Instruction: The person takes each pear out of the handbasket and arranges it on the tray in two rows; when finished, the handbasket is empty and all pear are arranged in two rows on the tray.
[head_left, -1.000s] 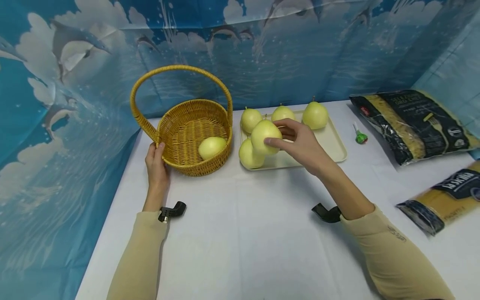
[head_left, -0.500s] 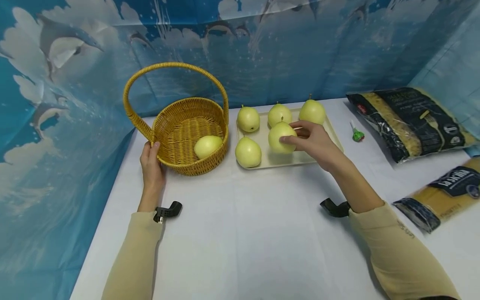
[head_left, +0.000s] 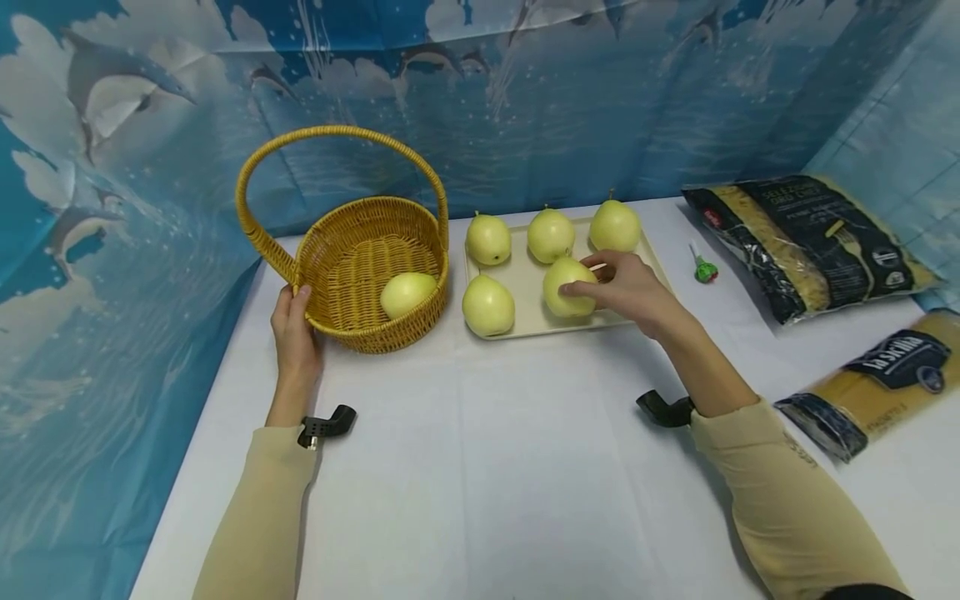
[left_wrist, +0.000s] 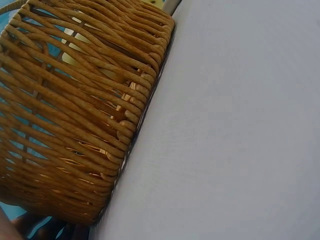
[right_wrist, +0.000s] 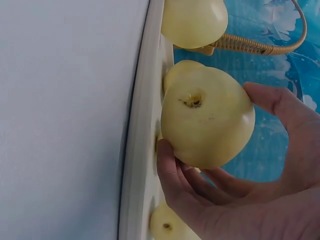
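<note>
My right hand (head_left: 633, 287) holds a yellow-green pear (head_left: 567, 287) by its sides over the front right part of the cream tray (head_left: 528, 292). In the right wrist view, the thumb is on one side of this pear (right_wrist: 207, 120) and the fingers on the other, close over the tray. Several other pears stand on the tray, among them a front-left pear (head_left: 488, 306). My left hand (head_left: 294, 346) grips the wicker basket (head_left: 390, 336) at its left side, thumb at the rim beneath the tall handle. One pear (head_left: 407, 294) lies inside the basket.
Right of the tray lies a small green-wrapped lollipop (head_left: 703, 268). Farther right are a black pasta bag (head_left: 810, 246) and a long spaghetti pack (head_left: 885, 379). A blue dolphin-print curtain (head_left: 360, 75) hangs behind the white table (head_left: 465, 467).
My right hand has carried its pear right, from above the front-left pear, and lowered it toward the tray's front right. The left hand keeps its grip on the basket.
</note>
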